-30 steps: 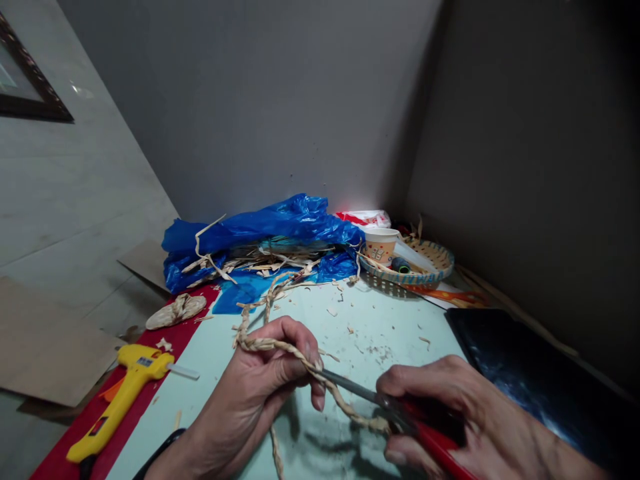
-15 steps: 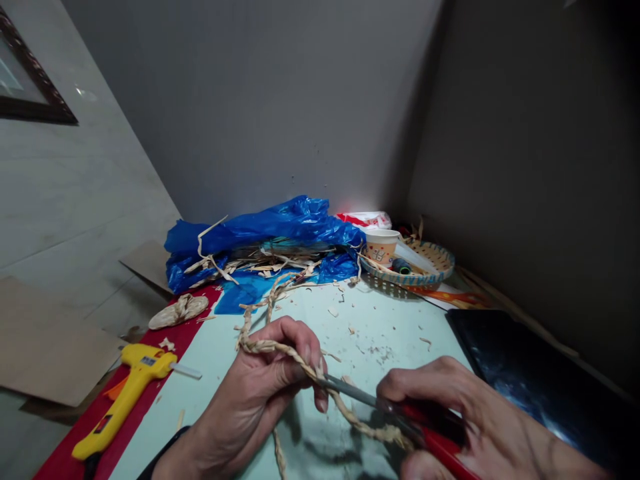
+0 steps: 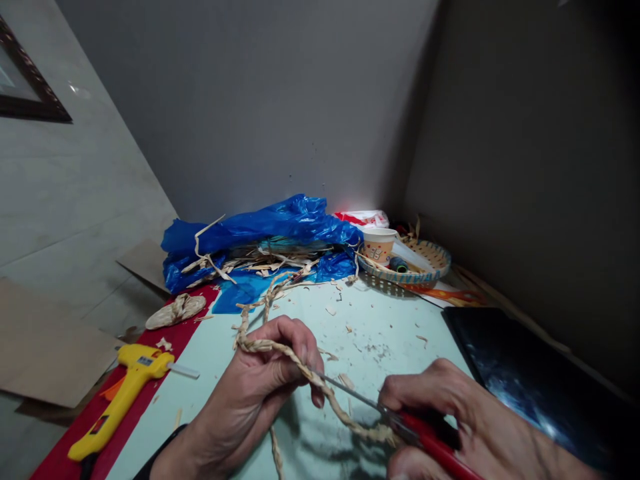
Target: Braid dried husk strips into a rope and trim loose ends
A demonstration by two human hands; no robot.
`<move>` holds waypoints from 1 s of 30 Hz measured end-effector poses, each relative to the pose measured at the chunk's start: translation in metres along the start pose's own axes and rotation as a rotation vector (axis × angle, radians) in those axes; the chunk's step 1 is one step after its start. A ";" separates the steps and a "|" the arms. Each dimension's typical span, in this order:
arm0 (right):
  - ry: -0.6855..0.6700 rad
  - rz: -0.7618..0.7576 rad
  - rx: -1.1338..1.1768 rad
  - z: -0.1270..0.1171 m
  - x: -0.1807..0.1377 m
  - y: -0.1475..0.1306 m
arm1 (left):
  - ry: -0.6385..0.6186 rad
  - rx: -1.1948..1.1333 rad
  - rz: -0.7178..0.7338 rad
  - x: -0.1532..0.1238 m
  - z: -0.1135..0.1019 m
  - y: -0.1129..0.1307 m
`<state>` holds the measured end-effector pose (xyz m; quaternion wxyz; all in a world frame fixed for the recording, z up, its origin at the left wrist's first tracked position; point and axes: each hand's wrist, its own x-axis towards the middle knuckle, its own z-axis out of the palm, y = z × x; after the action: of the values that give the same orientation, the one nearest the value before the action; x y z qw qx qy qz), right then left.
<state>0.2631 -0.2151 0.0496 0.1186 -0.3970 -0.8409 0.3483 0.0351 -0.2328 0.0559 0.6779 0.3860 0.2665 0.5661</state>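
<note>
My left hand (image 3: 265, 393) pinches a tan braided straw cord (image 3: 345, 417) between thumb and fingers. Part of the braid loops up behind that hand, and another length hangs below it. My right hand (image 3: 450, 413) is wrapped around red-handled scissors (image 3: 425, 437). Their narrow metal blades point left and meet the braid beside my left fingertips. The blades look nearly closed; whether any straw lies between them I cannot tell. The frayed end of the cord lies near the scissors' pivot.
A yellow glue gun (image 3: 123, 393) and a small woven straw slipper (image 3: 176, 311) lie at left. Behind sits a blue plastic bag (image 3: 260, 223) with straw. A paper cup (image 3: 379, 247) stands in a wicker basket (image 3: 435, 267). At right is a dark glossy panel (image 3: 520, 373). Scraps dot the table.
The scissor blades appear thinner and more closed at the braid, and a small tuft of straw at the blade tip no longer shows. My left hand keeps its pinch on the cord.
</note>
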 end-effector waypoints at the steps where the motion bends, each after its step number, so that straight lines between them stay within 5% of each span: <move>1: 0.007 0.000 0.011 0.000 0.000 0.000 | -0.002 0.002 0.003 0.000 -0.001 0.000; 5: 0.081 0.013 0.114 -0.006 0.004 -0.002 | 0.012 0.031 0.001 -0.001 -0.003 0.001; 9: 0.072 0.029 0.454 -0.009 0.012 -0.005 | 0.004 0.102 -0.094 -0.001 -0.001 -0.005; 18: 0.009 0.183 1.046 0.014 0.015 -0.021 | 0.034 0.274 -0.111 -0.001 0.006 -0.021; 26: 0.081 0.166 0.967 0.016 0.017 -0.015 | 0.122 0.296 -0.174 0.002 0.003 -0.025; 30: 0.152 0.114 0.759 0.008 0.018 -0.010 | 0.291 0.221 -0.186 0.001 0.000 -0.013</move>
<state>0.2414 -0.2097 0.0488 0.2993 -0.3956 -0.6177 0.6102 0.0432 -0.2323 0.0452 0.6351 0.3461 0.4566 0.5180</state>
